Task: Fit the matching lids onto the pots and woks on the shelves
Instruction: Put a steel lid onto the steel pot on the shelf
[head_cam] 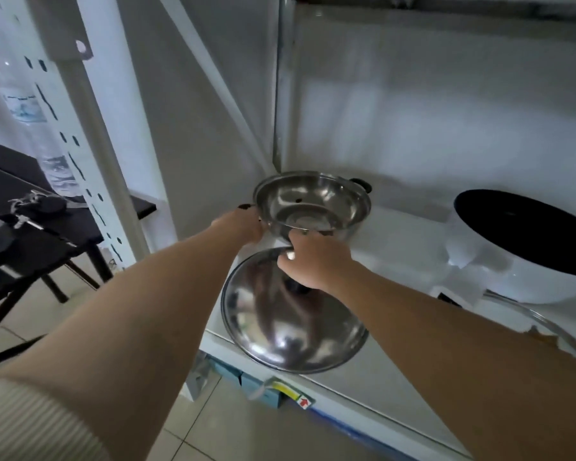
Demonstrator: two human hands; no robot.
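A steel pot (313, 204) with black side handles stands tilted toward me at the back left corner of the white shelf (396, 377). My left hand (243, 224) grips its near left handle. A domed steel lid (290, 321) leans at the shelf's front, below the pot. My right hand (316, 261) grips the lid's black knob, its knuckles against the pot's front rim. The knob is mostly hidden under my fingers.
A white wok with a dark inside (526, 244) sits on the shelf at the right, with a glass lid's rim (546, 324) in front of it. A white slotted upright (90, 134) stands at left. A black table (30, 224) carries keys.
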